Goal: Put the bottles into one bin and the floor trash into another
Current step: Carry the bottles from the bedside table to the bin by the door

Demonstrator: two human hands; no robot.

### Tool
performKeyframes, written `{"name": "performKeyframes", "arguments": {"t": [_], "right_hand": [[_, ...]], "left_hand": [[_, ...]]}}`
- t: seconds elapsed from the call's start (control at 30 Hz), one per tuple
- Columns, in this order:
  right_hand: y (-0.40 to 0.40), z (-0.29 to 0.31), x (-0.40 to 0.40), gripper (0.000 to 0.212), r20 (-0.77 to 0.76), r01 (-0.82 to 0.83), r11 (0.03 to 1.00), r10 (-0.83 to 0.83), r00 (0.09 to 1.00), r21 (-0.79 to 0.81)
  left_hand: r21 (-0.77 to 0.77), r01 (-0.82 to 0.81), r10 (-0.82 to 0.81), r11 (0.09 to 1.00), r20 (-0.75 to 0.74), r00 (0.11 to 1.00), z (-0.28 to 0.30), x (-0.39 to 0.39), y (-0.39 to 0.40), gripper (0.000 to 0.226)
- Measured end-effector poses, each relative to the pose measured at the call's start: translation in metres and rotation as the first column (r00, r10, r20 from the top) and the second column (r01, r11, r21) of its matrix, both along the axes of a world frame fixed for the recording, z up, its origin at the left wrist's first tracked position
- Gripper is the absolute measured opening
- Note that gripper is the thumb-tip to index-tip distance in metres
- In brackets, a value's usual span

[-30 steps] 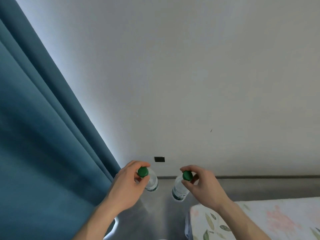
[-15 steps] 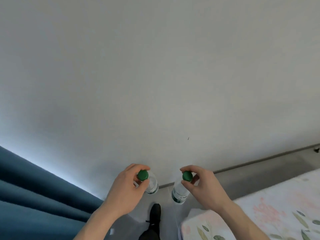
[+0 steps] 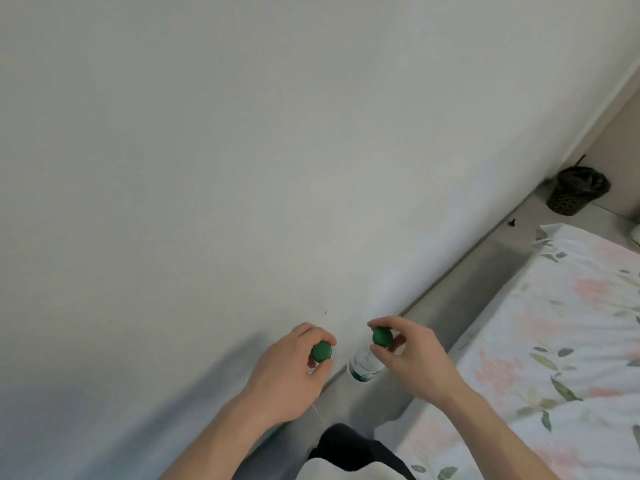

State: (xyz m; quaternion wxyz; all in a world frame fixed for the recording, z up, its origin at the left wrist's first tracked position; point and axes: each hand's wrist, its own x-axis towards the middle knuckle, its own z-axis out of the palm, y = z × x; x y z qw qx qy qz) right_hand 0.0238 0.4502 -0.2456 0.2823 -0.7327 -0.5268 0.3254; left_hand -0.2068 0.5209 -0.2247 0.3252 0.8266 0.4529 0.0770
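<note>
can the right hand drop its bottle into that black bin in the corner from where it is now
Probably not yet. The right hand pinches its bottle by the green cap near the person, while the black bin stands far off in the corner. The floor strip between wall and bed looks free.

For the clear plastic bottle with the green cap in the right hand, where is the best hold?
At the neck, just under the green cap, from above. The clear plastic bottle hangs upright, and the right hand pinches it there already.
</note>
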Motion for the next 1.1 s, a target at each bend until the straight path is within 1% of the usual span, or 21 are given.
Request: {"name": "performKeyframes", "arguments": {"t": [0.13,0.23,0.4,0.6,0.7,0.9,1.1], "right_hand": [[-0.002,0.001,0.032,0.03,0.008,0.141,0.99,-0.141,0.99,-0.013],[-0.006,0.004,0.062,0.03,0.009,0.263,0.965,-0.263,0.965,-0.012],[0.005,0.002,0.122,0.027,0.041,0.384,0.923,-0.383,0.923,-0.016],[0.044,-0.007,0.216,0.026,-0.012,0.47,0.882,-0.47,0.883,0.031],[0.055,-0.007,0.276,0.025,-0.008,0.493,0.87,-0.493,0.87,0.016],[0.064,0.014,0.401,0.025,0.028,0.546,0.837,-0.547,0.837,0.027],[0.066,0.031,0.487,0.025,0.027,0.618,0.782,-0.621,0.783,0.083]], "left_hand": [[-0.016,0.142,-0.142,0.99,0.017,0.99,-0.004,0.048,0.036,0.023],[-0.03,0.235,-0.234,0.971,0.033,0.972,-0.005,0.089,0.062,0.022],[-0.01,0.318,-0.316,0.948,0.082,0.945,-0.007,0.168,0.099,0.018],[-0.005,0.364,-0.362,0.932,0.094,0.928,-0.011,0.286,0.144,0.018],[0.007,0.397,-0.397,0.918,0.069,0.915,-0.009,0.358,0.163,0.018],[0.043,0.447,-0.449,0.893,0.092,0.889,0.016,0.496,0.19,0.019],[0.066,0.512,-0.516,0.857,0.092,0.852,0.033,0.604,0.211,0.021]]}}
